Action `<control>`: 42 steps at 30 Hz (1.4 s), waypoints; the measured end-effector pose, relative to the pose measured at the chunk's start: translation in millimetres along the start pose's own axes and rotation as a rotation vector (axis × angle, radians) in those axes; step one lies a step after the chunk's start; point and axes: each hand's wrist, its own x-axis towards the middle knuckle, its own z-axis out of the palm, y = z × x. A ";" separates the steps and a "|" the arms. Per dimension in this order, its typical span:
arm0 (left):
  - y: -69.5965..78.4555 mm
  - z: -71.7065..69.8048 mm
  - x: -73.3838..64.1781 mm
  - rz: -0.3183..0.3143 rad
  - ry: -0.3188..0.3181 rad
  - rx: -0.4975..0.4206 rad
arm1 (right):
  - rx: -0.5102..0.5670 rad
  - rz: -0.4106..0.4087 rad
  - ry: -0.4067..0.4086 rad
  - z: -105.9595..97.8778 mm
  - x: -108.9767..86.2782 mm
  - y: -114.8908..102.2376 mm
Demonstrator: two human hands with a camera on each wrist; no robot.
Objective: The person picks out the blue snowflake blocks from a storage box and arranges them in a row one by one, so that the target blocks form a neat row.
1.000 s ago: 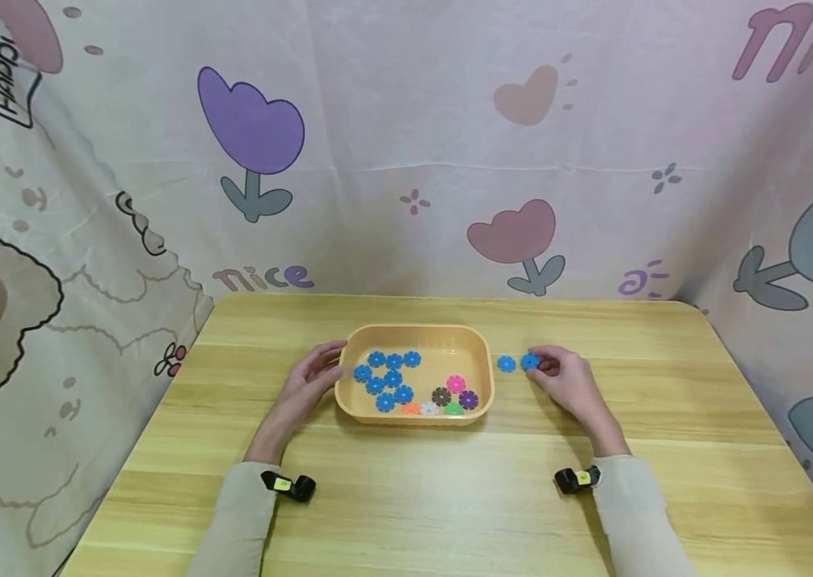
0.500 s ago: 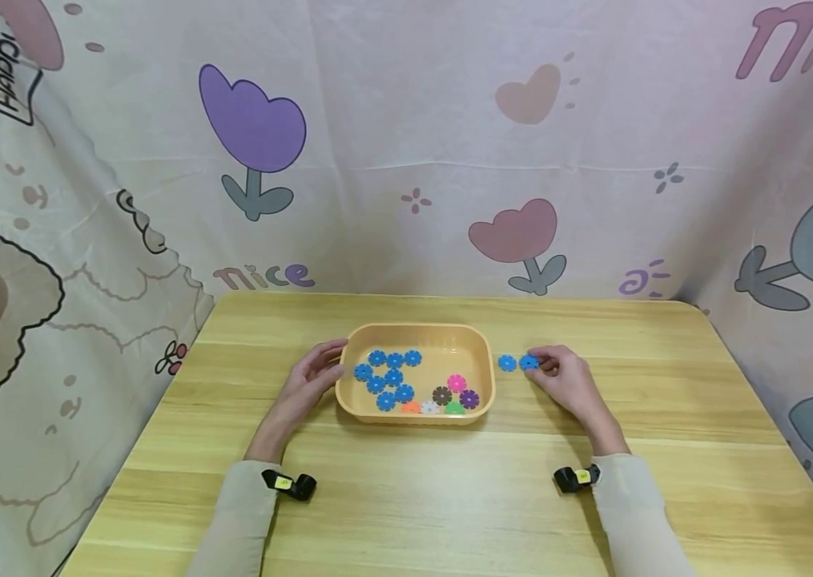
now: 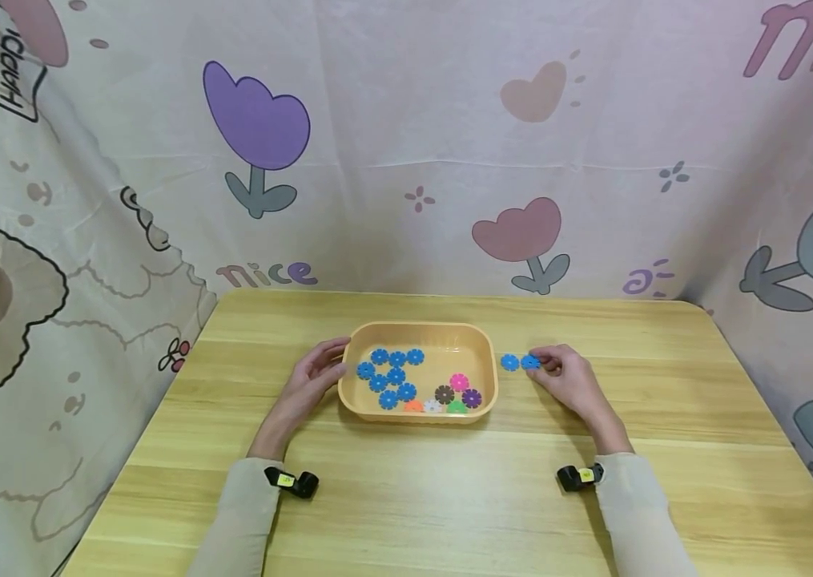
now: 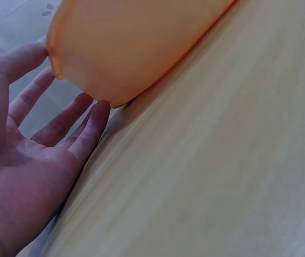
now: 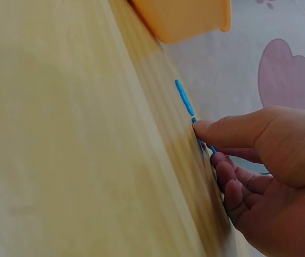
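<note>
In the head view my left hand [image 3: 310,383] touches the left end of a yellow plastic tray [image 3: 420,417]. The left wrist view has its relaxed fingers [image 4: 96,126] against the tray's outer wall and the thumb by the rim. To the right of the tray, my right hand [image 3: 570,380] pinches a blue interlocking disc [image 3: 530,362] between thumb and fingers, low over the table. A second blue interlocking disc [image 3: 510,363] lies just left of it, near the tray; in the right wrist view both appear edge-on, almost end to end.
Several blue discs [image 3: 396,375] lie in the left half of the tray. Pink [image 3: 459,382], brown [image 3: 444,394], purple [image 3: 472,397], orange [image 3: 413,406], white [image 3: 432,406] and green [image 3: 456,407] discs lie along its front right. The wooden table [image 3: 435,497] meets a printed cloth [image 3: 392,96] behind.
The pinched blue disc has tilted and shifted slightly in the right hand, staying beside the other disc. The left hand stays at the tray. The head view has shifted slightly.
</note>
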 end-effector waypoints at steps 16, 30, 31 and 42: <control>-1.3 -0.7 0.6 0.027 -0.021 0.002 | 0.081 -0.012 0.049 -12.9 -4.3 -10.5; 0.0 0.5 0.3 0.004 -0.007 0.010 | 0.153 -0.088 0.102 -18.7 -6.4 -54.1; -0.2 0.3 0.5 0.008 -0.010 0.010 | 0.153 -0.097 0.102 -18.5 -6.9 -56.9; -1.0 0.4 0.7 0.018 -0.022 -0.015 | 0.215 -0.211 0.080 -7.4 -10.3 -87.2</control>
